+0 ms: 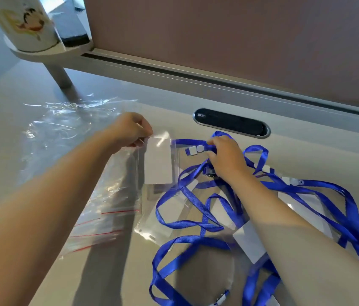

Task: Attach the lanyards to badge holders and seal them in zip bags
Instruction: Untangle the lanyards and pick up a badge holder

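My left hand (131,130) pinches the top left corner of a clear badge holder (158,162) with a white card inside, held upright over the desk. My right hand (227,159) grips a blue lanyard (188,142) just behind its white clip end, which points toward the holder's top right edge. Several more blue lanyards (319,191) lie tangled over other badge holders (169,214) in front of me. A stack of clear zip bags (105,219) with red seal lines lies under my left forearm.
A large crumpled clear plastic bag (63,127) lies at the left. A black cable grommet (231,124) sits in the desk behind my hands, below a brown partition (240,40). A small round shelf with a printed cup (22,23) stands at the far left.
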